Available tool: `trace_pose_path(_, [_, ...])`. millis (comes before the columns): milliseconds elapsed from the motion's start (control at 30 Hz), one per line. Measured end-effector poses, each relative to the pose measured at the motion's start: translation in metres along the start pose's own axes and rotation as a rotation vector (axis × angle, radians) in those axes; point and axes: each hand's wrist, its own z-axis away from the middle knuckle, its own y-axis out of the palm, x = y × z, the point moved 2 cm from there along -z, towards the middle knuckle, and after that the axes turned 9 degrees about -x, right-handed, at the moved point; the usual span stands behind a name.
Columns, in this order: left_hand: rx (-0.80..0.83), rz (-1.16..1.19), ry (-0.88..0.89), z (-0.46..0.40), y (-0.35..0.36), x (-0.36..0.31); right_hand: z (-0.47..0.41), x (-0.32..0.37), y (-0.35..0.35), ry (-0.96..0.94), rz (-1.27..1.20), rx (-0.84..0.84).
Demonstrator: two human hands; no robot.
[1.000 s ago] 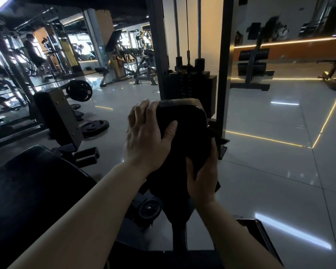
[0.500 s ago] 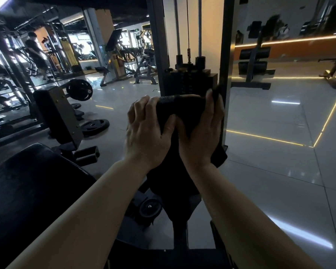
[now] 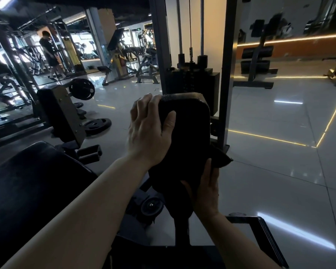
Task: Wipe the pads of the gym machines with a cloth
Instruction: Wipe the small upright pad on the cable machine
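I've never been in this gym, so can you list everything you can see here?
Pad: one, black, upright in the middle.
Cloth: one, dark, against the pad's lower right edge.
Weight stack: one, black, behind the pad.
Bench: one, black, lower left.
Weight plates: several, black, left, on a machine and the floor.
Floor: pale glossy tiles with yellow light strips.
Person: one, dark clothes, far left.
Left hand: holds the pad's upper left edge.
Right hand: holds the cloth low on the pad's right side.
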Motion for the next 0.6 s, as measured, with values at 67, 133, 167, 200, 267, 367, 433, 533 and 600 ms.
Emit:
trace_pose_path(67, [0.005, 0.008, 0.017, 0.001, -0.001, 0.000, -0.007, 0.004, -0.007, 0.028, -0.049, 0.030])
trace_pose_path(133, [0.006, 0.051, 0.023, 0.000, -0.002, 0.002, -0.025, 0.016, -0.010, 0.005, -0.092, 0.021])
trace_pose_path(167, [0.012, 0.088, 0.009, -0.001, -0.003, 0.004, -0.038, 0.023, -0.010, -0.030, -0.090, -0.007])
trace_pose_path(200, [0.023, 0.139, -0.013, -0.002, -0.004, 0.007, -0.053, 0.032, -0.009, -0.071, -0.059, -0.046])
trace_pose_path(267, [0.049, 0.297, -0.081, -0.005, -0.008, 0.010, -0.089, 0.053, -0.009, -0.130, 0.012, -0.125])
trace_pose_path(367, [-0.050, 0.465, -0.171, -0.001, -0.015, 0.012, -0.127, 0.087, -0.005, -0.286, 0.135, -0.172])
trace_pose_path(433, [-0.241, 0.436, -0.124, 0.010, -0.020, 0.009, -0.127, 0.101, 0.002, -0.413, 0.166, -0.135])
trace_pose_path(533, [-0.436, 0.421, 0.052, 0.038, -0.018, 0.004, -0.092, 0.096, 0.014, -0.473, 0.105, 0.012])
trace_pose_path(600, [-0.448, 0.459, 0.133, 0.063, -0.010, 0.002, -0.066, 0.083, 0.014, -0.482, 0.028, 0.162])
